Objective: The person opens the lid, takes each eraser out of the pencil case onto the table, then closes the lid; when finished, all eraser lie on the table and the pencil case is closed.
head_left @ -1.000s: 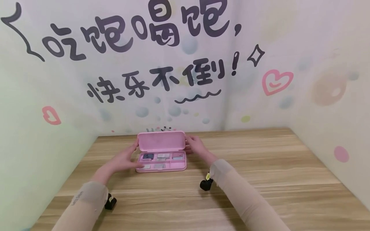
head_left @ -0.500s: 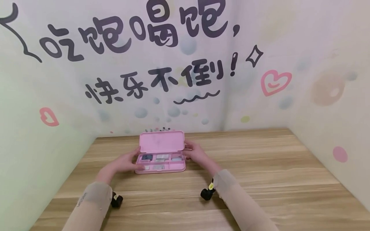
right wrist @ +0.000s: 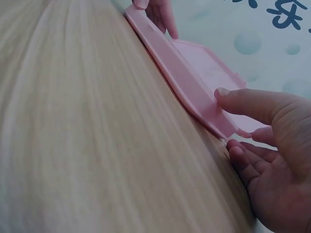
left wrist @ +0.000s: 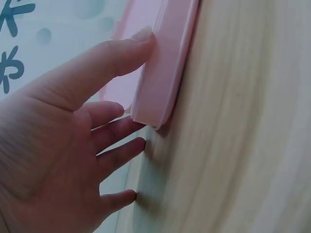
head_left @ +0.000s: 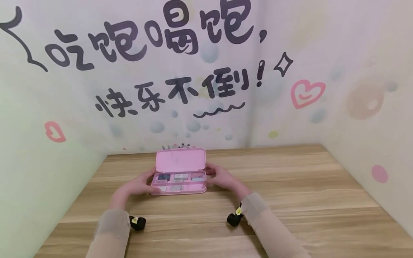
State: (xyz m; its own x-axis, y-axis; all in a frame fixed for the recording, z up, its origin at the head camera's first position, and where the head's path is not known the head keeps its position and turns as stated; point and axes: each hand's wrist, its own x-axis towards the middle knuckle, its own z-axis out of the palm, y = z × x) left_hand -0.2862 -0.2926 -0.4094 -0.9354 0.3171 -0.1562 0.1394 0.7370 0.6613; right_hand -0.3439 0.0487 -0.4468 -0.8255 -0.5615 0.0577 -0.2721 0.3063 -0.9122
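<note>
A pink case [head_left: 180, 193] lies on the table with its lid [head_left: 180, 160] raised at the back. Its compartments hold a dark item [head_left: 164, 177] and several small pale items. The left hand [head_left: 138, 184] grips the case's left end, thumb at the front corner and fingers at the side. The right hand [head_left: 223, 178] holds the other end. In the left wrist view, the left thumb presses the wall of the case [left wrist: 163, 73]. The right wrist view has the right thumb against the case [right wrist: 194, 90], with the other fingers bent around its end.
The wooden table [head_left: 193, 229] stretches in front of the case and to both sides. Behind it stands a pale wall sheet [head_left: 277, 125] with dark lettering and pink hearts. A small black device [head_left: 138, 223] sits at the left wrist, another [head_left: 234, 219] at the right.
The right thumb has come down to the front right part of the case. Both wrists have shifted a little to the right. The case is nearly in the same place, its lid still raised.
</note>
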